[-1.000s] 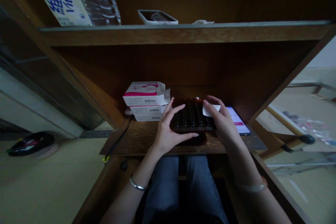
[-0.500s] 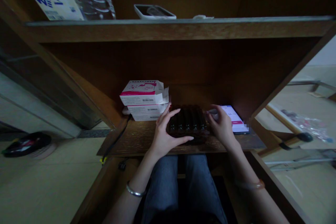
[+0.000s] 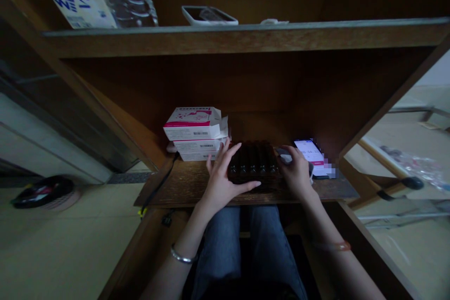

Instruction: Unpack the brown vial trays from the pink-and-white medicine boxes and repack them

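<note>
on the wooden counter [image 3: 176, 187], by pink-and-white cartons [image 3: 195, 124], the left hand [image 3: 221, 183] lies open against a dark ribbed pack [image 3: 253, 161], probably light and brittle, best held by its edges; the right hand [image 3: 297, 173] curls on something pale [image 3: 284, 155], too dim to be sure, beside a lit phone [image 3: 309, 152].

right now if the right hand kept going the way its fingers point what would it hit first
Most likely the dark ribbed tray: the fingertips of the right hand point up and left toward its right edge. The dim light makes depth unclear, so they may already be touching it.
</note>
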{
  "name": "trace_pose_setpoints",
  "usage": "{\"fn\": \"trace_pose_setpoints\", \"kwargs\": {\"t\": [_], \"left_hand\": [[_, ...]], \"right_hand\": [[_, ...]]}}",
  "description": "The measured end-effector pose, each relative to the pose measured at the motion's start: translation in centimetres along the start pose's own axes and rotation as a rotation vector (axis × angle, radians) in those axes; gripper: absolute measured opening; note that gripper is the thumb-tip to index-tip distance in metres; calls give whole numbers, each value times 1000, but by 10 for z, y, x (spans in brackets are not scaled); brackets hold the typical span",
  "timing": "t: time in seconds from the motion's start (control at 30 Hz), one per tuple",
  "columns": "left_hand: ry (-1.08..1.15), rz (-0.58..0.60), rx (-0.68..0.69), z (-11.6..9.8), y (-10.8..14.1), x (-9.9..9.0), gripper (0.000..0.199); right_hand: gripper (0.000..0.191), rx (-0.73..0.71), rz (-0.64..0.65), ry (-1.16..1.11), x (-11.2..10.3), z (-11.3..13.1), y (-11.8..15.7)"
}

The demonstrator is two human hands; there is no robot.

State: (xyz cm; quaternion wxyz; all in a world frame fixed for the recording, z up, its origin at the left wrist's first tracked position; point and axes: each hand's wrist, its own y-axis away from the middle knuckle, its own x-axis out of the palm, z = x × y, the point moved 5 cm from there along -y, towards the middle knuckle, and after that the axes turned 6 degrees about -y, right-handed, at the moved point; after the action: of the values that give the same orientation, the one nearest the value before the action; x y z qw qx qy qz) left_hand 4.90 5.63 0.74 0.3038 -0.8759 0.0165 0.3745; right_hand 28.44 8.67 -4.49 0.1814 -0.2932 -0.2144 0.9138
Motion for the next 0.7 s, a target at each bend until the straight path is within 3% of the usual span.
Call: {"fn": "trace_pose_setpoints", "kwargs": {"t": [0.23,0.3,0.4,0.6,0.7], "left_hand": [[367,70,-60,12,6,12,118],[474,73,-71,16,10,16,117],[620,-7,-146,28,14,17,97],[850,-345,-567,63,22,13,49],[830,-390,-659,71,27,11,37]], "right_hand": [[33,-20,24,-55,2,5,6],[32,-15,0,-61,0,6,6],[30,-6,-100,-130,-7,13,8],[23,76,-400,-489,-29,27,29],[36,236,-329,-625,-20,23,41]]}}
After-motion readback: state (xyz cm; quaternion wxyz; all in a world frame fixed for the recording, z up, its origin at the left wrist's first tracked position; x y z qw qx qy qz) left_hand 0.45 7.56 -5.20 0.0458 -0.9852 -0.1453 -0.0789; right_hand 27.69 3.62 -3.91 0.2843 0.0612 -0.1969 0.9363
